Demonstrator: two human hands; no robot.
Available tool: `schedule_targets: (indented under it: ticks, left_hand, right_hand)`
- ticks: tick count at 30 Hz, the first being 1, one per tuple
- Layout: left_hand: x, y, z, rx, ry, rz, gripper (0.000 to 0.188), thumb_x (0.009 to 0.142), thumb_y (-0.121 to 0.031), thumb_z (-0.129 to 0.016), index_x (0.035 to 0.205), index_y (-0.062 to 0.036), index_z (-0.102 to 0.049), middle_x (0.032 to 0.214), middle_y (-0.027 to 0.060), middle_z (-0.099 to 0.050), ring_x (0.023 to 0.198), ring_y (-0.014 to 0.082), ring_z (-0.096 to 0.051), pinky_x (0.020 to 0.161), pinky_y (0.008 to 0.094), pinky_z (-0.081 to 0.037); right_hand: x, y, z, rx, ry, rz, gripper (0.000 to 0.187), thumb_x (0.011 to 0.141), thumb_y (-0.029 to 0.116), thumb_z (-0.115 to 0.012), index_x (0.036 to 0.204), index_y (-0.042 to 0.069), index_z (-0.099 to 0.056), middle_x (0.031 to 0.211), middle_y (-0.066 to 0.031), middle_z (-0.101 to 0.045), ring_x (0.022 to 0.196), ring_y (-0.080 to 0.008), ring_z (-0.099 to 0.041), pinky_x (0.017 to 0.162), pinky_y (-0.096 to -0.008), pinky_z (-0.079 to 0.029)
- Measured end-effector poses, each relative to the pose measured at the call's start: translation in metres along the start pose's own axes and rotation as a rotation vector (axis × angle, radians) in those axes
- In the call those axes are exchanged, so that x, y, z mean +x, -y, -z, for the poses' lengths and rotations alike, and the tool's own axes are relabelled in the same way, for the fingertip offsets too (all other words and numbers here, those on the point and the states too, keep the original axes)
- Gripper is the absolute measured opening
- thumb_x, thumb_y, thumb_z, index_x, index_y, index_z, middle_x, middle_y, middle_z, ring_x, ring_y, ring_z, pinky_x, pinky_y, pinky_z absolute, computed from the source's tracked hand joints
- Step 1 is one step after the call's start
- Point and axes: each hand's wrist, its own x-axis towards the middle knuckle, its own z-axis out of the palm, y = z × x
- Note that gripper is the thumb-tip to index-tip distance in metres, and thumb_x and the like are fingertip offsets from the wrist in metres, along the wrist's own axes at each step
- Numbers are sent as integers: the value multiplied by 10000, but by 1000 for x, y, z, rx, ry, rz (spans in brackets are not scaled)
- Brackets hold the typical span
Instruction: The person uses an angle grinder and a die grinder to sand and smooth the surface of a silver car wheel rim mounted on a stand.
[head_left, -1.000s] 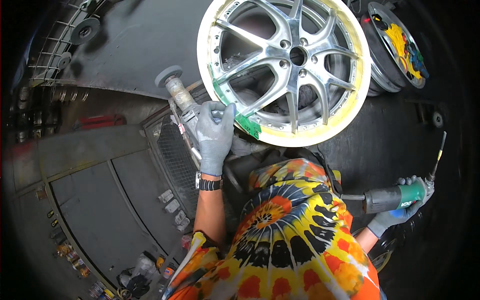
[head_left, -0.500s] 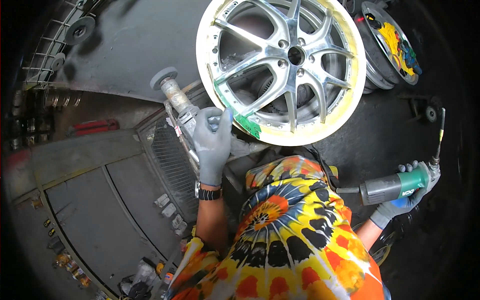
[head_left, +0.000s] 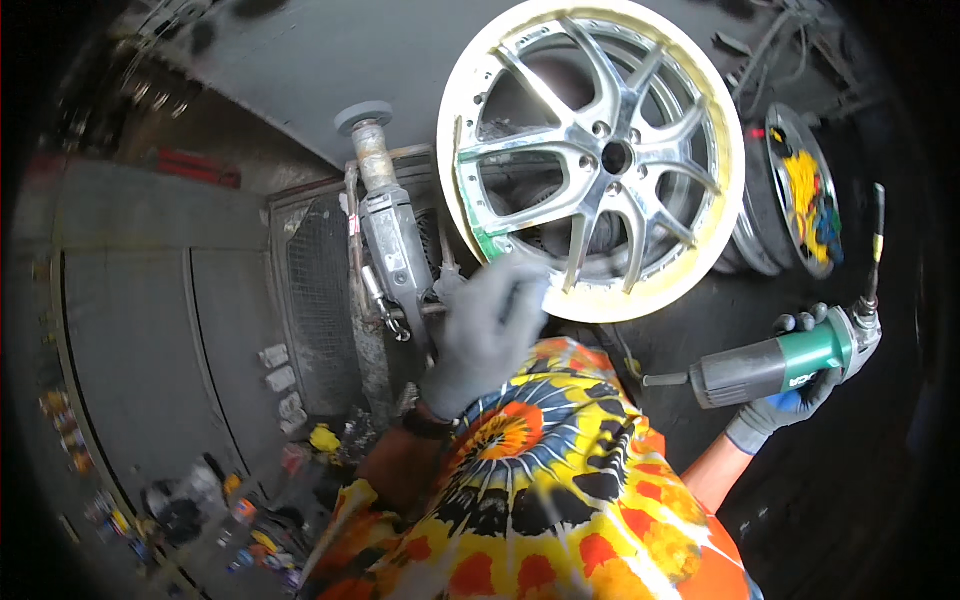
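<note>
While the silver alloy wheel stands upright with its cream-coloured rim facing the camera, the person's gloved left hand sits just below the wheel's lower-left edge, blurred, its fingers partly curled; whether they grip anything cannot be told. Just left of the wheel, a grey polishing machine with a round pad at its top end lies close beside that hand. Well to the right of the wheel and lower, the gloved right hand is clenched around a green and grey angle grinder, whose thin shaft points upward. Behind the wheel's right edge leans a second wheel daubed with yellow paint.
</note>
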Motion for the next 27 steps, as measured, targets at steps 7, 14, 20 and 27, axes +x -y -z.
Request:
schedule_targets:
  ticks: [7, 14, 20, 27]
  left_hand:
    - [16, -19, -107, 102, 211, -340, 448, 905, -214, -762, 1269, -24, -583, 1196, 159, -610, 1157, 302, -614, 1018, 420, -478]
    - [26, -23, -175, -12, 111, -210, 839, 860, -179, -820, 1537, -26, -350, 1438, 194, -469, 1310, 301, -544, 1077, 408, -469]
    - [5, 4, -215, 26, 54, -143, 951, 799, -333, -881, 1502, 36, -358, 1425, 219, -526, 1333, 314, -542, 1076, 411, -466]
    - [2, -21, -222, 93, -47, -178, 613, 808, -345, -869, 1206, 10, -566, 1044, 194, -729, 976, 332, -734, 856, 415, -564]
  right_hand:
    - [57, -32, -3, -259, 236, -330, 825, 899, 328, -741, 1541, 5, -335, 1334, -169, -498, 1152, -294, -568, 988, -453, -490]
    - [80, -62, 38, -138, 357, -537, 666, 997, 384, -644, 1458, -34, -404, 1290, -160, -556, 1153, -304, -585, 977, -448, -516]
    - [91, -65, -9, 13, 377, -625, 675, 906, 297, -727, 1399, -76, -456, 1185, -219, -602, 980, -316, -660, 851, -411, -580]
    - [114, -76, 0, 313, 532, -750, 841, 965, 555, -660, 1512, -29, -400, 1273, -214, -583, 1039, -338, -640, 930, -417, -551]
